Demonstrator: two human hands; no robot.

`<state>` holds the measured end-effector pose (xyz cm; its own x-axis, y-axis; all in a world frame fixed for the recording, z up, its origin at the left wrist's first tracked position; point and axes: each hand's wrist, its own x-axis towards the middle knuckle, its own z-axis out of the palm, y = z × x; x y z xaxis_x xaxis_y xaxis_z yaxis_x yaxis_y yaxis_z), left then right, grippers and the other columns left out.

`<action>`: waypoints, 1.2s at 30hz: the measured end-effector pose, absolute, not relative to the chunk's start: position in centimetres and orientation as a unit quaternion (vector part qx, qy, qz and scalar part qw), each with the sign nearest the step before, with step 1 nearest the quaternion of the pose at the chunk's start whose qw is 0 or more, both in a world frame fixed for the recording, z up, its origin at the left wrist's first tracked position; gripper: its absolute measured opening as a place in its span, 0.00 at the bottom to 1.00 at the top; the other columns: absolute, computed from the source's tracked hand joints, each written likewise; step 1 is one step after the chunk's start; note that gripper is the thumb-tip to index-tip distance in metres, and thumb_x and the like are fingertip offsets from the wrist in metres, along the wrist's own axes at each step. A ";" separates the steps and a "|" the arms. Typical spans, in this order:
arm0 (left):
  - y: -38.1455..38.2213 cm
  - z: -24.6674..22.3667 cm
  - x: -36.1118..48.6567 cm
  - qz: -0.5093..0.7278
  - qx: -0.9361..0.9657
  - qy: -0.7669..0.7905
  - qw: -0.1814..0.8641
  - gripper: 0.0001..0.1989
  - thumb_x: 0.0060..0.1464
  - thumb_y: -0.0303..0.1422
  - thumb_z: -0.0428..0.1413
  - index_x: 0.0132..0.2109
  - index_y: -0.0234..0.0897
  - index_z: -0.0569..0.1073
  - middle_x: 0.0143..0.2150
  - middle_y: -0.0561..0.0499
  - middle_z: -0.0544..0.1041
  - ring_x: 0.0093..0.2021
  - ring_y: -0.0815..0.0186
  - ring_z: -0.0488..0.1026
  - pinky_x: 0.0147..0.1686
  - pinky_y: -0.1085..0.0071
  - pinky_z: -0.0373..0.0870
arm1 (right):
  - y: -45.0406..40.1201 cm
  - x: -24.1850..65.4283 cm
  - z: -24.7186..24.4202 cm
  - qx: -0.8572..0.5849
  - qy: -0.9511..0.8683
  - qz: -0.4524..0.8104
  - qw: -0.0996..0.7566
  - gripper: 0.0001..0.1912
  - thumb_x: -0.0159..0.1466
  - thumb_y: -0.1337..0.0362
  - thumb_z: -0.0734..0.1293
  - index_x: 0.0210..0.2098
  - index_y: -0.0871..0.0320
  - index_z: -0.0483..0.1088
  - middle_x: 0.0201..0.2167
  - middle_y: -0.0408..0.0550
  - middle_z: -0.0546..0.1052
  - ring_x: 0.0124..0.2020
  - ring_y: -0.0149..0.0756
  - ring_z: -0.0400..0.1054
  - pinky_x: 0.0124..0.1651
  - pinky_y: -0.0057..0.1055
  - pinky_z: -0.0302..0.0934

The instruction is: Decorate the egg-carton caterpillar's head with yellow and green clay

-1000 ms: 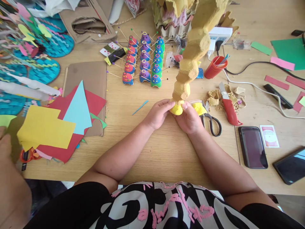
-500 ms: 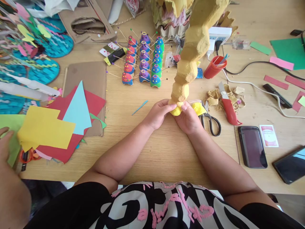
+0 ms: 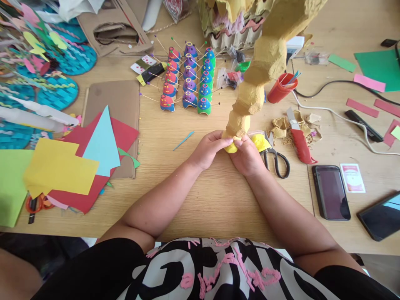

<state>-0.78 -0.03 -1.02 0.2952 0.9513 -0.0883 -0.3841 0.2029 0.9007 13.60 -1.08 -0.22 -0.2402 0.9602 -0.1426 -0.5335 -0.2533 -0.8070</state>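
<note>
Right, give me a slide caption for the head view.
Left hand and right hand hold a bumpy tan cardboard strip with a smooth yellow lump at its near end.

A wooden table [image 3: 215, 212] bears painted figures [image 3: 189, 86], black scissors [image 3: 276, 161] and a red cup [image 3: 278, 90].

Bright, diffuse light covers the counter [image 3: 168, 191]; shadows are soft; the rightmost phone [image 3: 383, 216] shows pale glare; wide-angle stretching marks borders.
</note>
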 end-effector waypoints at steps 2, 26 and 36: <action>0.0 -1.0 -0.8 0.484 0.410 0.345 0.692 0.17 0.54 0.48 0.72 0.38 0.39 0.87 0.37 0.52 0.84 0.40 0.66 0.76 0.48 0.69 0.72 | -1.1 13.6 0.0 -0.324 -0.320 0.722 0.522 0.21 0.53 0.45 0.84 0.34 0.48 0.76 0.31 0.41 0.77 0.41 0.42 0.73 0.53 0.42 0.73; -0.2 -0.6 -0.7 0.493 0.403 0.336 0.694 0.20 0.53 0.52 0.73 0.37 0.39 0.86 0.37 0.51 0.85 0.40 0.65 0.77 0.48 0.67 0.72 | -1.1 13.2 0.5 -0.333 -0.321 0.716 0.523 0.21 0.53 0.45 0.82 0.31 0.49 0.73 0.34 0.45 0.81 0.54 0.51 0.76 0.59 0.49 0.74; 0.1 0.0 -0.7 0.502 0.316 0.310 0.743 0.25 0.47 0.56 0.75 0.35 0.39 0.83 0.37 0.48 0.84 0.46 0.58 0.80 0.51 0.61 0.75 | -1.5 13.6 0.0 -0.346 -0.326 0.703 0.529 0.22 0.55 0.41 0.82 0.36 0.49 0.80 0.33 0.45 0.78 0.41 0.43 0.72 0.49 0.42 0.71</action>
<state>-0.67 0.15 -0.03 0.3031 0.9421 -0.1433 -0.5505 0.2959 0.7806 13.56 -1.46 0.01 -0.2005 0.9693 -0.1421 -0.5176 -0.2280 -0.8247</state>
